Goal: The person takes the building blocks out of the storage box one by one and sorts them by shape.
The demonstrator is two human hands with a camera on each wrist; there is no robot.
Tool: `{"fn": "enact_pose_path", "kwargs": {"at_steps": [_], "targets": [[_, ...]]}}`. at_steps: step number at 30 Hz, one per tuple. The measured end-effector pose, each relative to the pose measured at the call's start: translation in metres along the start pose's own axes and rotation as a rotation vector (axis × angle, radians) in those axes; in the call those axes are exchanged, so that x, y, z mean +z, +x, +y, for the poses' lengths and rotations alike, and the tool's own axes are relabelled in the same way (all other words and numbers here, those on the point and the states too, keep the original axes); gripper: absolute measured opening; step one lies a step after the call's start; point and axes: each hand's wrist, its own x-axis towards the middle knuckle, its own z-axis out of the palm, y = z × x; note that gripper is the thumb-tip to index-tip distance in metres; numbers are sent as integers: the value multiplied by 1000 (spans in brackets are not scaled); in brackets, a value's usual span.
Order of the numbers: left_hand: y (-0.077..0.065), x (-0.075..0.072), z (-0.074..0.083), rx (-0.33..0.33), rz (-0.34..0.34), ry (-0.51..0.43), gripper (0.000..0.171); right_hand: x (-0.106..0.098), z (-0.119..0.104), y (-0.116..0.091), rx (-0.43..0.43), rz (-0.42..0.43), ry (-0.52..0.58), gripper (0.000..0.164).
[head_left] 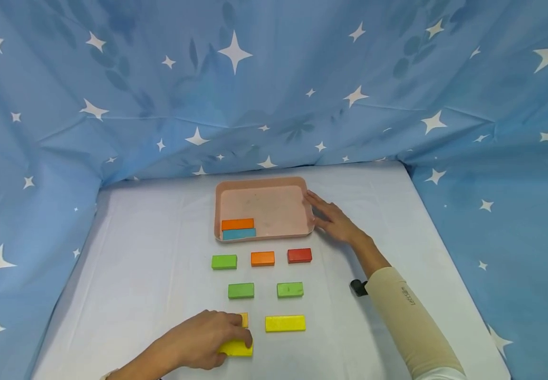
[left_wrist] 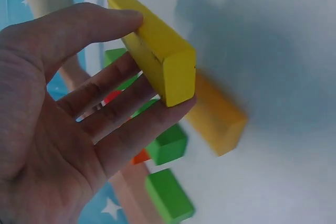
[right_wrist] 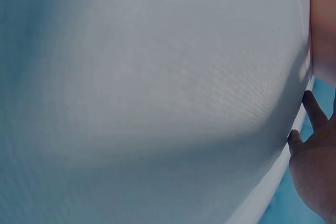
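A yellow block (head_left: 237,348) is held near the front of the table by my left hand (head_left: 206,339). In the left wrist view the thumb presses one face of the yellow block (left_wrist: 157,43), with fingers along the opposite side. Just beyond it lies a yellow-orange block (head_left: 244,320), partly hidden by that hand. At the back, my right hand (head_left: 337,221) touches the right rim of a pink tray (head_left: 278,208) with its fingers spread. An orange block (head_left: 238,224) and a blue block (head_left: 239,234) lie in the tray's front left corner.
Between tray and left hand lie a green block (head_left: 224,262), an orange block (head_left: 262,258), a red block (head_left: 299,255) and two more green blocks (head_left: 241,291). A long yellow block (head_left: 285,323) lies right of the left hand. Starry blue cloth (head_left: 274,142) borders the white table.
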Motion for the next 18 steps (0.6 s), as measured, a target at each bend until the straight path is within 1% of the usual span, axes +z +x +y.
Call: {"fn": "enact_pose_path", "kwargs": {"at_steps": [3,5,10,12,14,18], "targets": [[-3,10,1,3,18,18,55,-1,1,1,0,-4,-12,67],[-4,16,1,-11,15,9,57,-1,1,1,5,-9,-17,67],[-3,28,3,-109,-40,-93,56,-2,0,2,14,-10,-8,67],[-2,32,4,-134,-56,-119,56,-2,-1,1,14,-7,-12,67],[-1,37,4,-145,-60,-124,57,-2,-1,1,16,-4,-10,67],[1,42,6,-142,-58,-102,60,-2,-1,0,16,-6,3,66]]}}
